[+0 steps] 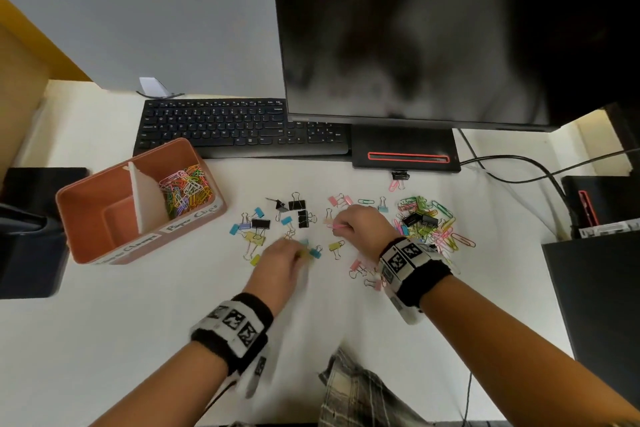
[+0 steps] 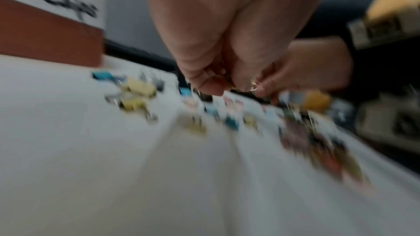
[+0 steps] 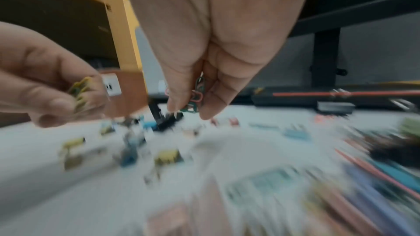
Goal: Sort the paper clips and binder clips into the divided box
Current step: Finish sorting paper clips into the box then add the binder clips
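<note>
A: What is the right hand doing?

B: Its thumb and fingertips pinch a small bunch of thin bent-wire paper clips, pink and green, held just above the white desk. From the head view a pink clip pokes out at the fingers.

A: And the left hand?

B: Its fingers are curled round a yellow binder clip, a small folded metal piece. The view along that wrist is smeared, so the grip shows better from the right wrist camera.

A: Where is everything else that needs sorting?

B: Loose binder clips, black, blue, yellow and pink with silvery wire handles, lie scattered on the desk between the two hands and the box. A tangled heap of coloured paper clips lies to the right of the right hand, with two black binder clips on top of it.

A: And the box?

B: The divided box is terracotta, smooth plastic with rounded corners, standing at the left. A white partition splits it. The right compartment holds a pile of coloured paper clips; the left compartment shows only its bare floor. White handwritten labels run along its near wall.

A: Behind that?

B: A black keyboard and a dark glossy monitor on its stand.
</note>
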{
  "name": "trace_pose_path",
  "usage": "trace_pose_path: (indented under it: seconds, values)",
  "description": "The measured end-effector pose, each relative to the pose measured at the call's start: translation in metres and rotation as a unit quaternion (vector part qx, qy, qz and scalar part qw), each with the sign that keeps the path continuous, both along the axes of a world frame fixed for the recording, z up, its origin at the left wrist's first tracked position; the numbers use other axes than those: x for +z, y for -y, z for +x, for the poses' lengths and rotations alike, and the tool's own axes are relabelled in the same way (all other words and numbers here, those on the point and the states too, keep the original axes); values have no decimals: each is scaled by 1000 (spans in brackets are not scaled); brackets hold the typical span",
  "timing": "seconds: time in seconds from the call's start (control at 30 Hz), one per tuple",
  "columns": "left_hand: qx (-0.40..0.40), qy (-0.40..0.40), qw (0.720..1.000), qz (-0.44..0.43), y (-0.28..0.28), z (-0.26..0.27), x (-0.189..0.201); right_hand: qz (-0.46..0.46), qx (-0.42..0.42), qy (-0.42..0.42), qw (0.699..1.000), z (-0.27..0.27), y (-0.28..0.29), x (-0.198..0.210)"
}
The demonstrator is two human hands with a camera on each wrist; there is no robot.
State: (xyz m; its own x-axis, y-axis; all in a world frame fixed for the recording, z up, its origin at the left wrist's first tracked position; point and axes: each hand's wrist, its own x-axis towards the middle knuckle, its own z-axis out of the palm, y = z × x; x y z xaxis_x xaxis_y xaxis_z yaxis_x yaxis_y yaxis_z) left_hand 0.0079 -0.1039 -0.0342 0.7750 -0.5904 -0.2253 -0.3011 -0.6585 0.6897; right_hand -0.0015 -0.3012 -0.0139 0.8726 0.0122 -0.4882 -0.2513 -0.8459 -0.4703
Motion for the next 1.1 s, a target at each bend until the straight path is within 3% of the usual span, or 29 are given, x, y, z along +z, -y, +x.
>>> trace_pose_path:
  seconds: [0.13,0.23,0.4,0.5,0.63,0.77,0.97,1.1]
  values:
    - [151,74,986,-3,-48,59,56,74,-14,138,988,36,-49,33]
    - [231,86,968,56,-92,106,73,107,9,175,979,78,-107,54]
    - [250,34,956,147,-122,144,69,132,-18,150,980,131,-184,46]
    - [206,92,961,160,-127,144,75,163,-53,125,977,130,-192,39]
    - [156,102,982,-27,-114,122,82,249,-100,162,950,93,-160,35]
    - [59,35,994,-88,-61,88,65,181,-163,173,954,33,-86,23]
    - [-60,-33,996,-48,31,47,22,22,-289,139,947,-33,37,1]
    - [-93,-29,994,44,73,37,-3,-11,-282,92,955,-25,92,-15]
